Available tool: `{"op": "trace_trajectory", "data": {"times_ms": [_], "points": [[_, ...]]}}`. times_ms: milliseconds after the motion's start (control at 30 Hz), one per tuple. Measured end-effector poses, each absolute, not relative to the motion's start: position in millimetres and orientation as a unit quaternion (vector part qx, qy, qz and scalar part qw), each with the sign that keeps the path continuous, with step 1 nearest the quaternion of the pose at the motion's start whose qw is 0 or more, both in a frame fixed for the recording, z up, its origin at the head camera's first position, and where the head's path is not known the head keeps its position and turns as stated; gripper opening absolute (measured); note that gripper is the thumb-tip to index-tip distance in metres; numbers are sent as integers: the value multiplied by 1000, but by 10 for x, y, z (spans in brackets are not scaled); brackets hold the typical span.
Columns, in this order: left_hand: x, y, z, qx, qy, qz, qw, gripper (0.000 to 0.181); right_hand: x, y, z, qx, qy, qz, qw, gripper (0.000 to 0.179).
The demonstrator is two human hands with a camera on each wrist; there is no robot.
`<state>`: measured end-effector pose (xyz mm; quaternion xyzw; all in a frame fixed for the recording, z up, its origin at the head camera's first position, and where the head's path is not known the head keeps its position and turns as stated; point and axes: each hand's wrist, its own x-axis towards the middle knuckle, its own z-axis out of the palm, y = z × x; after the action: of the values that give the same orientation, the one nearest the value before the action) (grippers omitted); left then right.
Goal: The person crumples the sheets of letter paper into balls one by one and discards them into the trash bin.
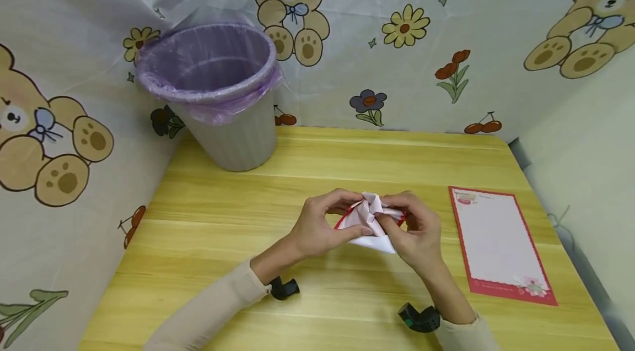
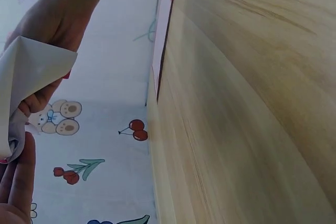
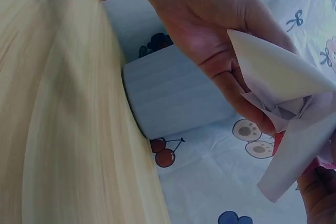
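Note:
A crumpled, partly folded sheet of white paper (image 1: 379,243) with a red edge is held between both hands above the table. My left hand (image 1: 321,228) grips its left side, the thumb lying on top and the fingers behind. On the other side my right hand (image 1: 419,232) pinches the paper, its thumb pressed into the gathered middle. Bent white flaps of the paper (image 3: 278,69) stick out in the right wrist view. The left wrist view shows its pale underside (image 2: 42,66), with left-hand fingers (image 2: 22,182) beneath; some fingertips are hidden by the paper.
A flat, red-bordered sheet of stationery (image 1: 501,241) lies to the right on the wooden table (image 1: 218,213). At the back left stands a grey bin (image 1: 238,139) with a purple liner (image 1: 223,111). Bear-patterned cloth (image 1: 337,31) hangs behind.

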<state>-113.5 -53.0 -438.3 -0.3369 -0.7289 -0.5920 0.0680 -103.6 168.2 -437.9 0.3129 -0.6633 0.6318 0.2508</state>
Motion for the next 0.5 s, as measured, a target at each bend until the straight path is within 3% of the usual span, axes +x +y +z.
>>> {"op": "trace_trajectory", "data": {"times_ms": [167, 300, 400, 500], "points": [[-1120, -494, -4373, -323, -725, -602, 85, 65, -1047, 1688, -4345, 326, -669, 619, 252, 31], [-1116, -478, -4370, -324, -725, -600, 95, 78, -1065, 1689, -4343, 334, -681, 598, 260, 15], [-1132, -472, -4373, -335, -722, -597, 99, 72, -1088, 1683, -4357, 341, -683, 587, 270, 10], [-1154, -468, -4387, -341, -717, -599, 104, 53, -1107, 1672, -4364, 348, -683, 580, 277, 19]]}}
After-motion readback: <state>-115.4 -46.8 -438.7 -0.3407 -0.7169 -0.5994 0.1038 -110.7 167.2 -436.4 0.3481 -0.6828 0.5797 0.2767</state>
